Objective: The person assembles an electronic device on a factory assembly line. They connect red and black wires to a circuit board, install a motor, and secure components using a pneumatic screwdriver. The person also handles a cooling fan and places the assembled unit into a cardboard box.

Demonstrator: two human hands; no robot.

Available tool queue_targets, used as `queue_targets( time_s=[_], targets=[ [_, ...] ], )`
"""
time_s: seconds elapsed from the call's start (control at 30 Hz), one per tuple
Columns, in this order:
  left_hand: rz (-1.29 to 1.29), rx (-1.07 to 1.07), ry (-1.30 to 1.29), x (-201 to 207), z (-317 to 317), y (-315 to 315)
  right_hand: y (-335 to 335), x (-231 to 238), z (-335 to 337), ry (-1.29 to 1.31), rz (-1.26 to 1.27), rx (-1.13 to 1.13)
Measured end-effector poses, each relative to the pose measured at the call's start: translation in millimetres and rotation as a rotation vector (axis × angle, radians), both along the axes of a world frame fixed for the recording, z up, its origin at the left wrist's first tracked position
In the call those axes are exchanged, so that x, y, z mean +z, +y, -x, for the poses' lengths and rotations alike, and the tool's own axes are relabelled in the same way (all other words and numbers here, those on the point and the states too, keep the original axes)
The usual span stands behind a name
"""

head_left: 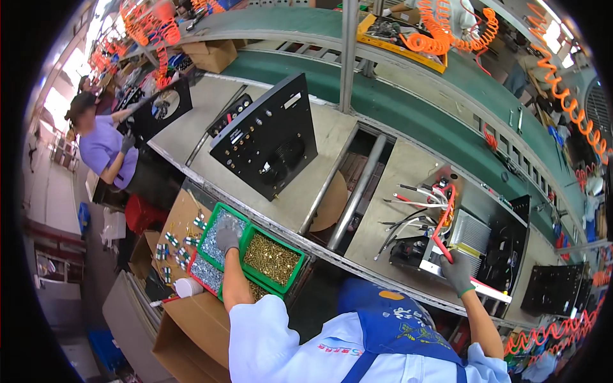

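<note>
My left hand (pixel 228 237), in a grey glove, reaches into a green bin (pixel 203 247) of small silver screws; its fingertips are hard to make out among them. Beside it a second green bin (pixel 300 262) holds brass-coloured screws. My right hand (pixel 457 273), gloved too, is at the near side of an open metal chassis (pixel 415 263), its fingers closed at the lower end of a thick red cable (pixel 439 241). Inside the chassis sit a finned silver heat sink (pixel 471 228) and a dark fan. Loose black and white leads (pixel 408 223) stick out to its left.
A black panel (pixel 268 143) with fittings stands upright on the line at left. Metal rollers (pixel 357 191) cross a gap between the worktops. Green-tipped parts (pixel 171 239) lie on cardboard by the bins, above an open carton (pixel 198 332). A co-worker in purple (pixel 108 150) handles another panel.
</note>
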State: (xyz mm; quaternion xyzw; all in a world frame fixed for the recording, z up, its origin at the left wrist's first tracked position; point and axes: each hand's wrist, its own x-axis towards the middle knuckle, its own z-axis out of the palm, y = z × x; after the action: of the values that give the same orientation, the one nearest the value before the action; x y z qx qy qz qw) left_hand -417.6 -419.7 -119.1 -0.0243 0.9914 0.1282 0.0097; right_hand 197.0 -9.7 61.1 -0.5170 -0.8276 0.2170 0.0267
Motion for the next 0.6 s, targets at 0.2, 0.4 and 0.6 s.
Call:
queue_targets(
  time_s=[0.2,0.4,0.6],
  targets=[
    [-0.043,-0.038,0.018,26.3,-16.3,22.4,1.4,-5.8,-9.4,0.046,0.009,-0.057],
    [-0.234,0.158,0.258,13.8,-9.1,-25.0,4.2,2.0,-4.0,0.052,0.110,-0.034],
    [-0.661,-0.203,0.329,56.1,-88.7,37.2,7.3,0.3,-13.7,0.108,0.159,-0.026]
  ],
)
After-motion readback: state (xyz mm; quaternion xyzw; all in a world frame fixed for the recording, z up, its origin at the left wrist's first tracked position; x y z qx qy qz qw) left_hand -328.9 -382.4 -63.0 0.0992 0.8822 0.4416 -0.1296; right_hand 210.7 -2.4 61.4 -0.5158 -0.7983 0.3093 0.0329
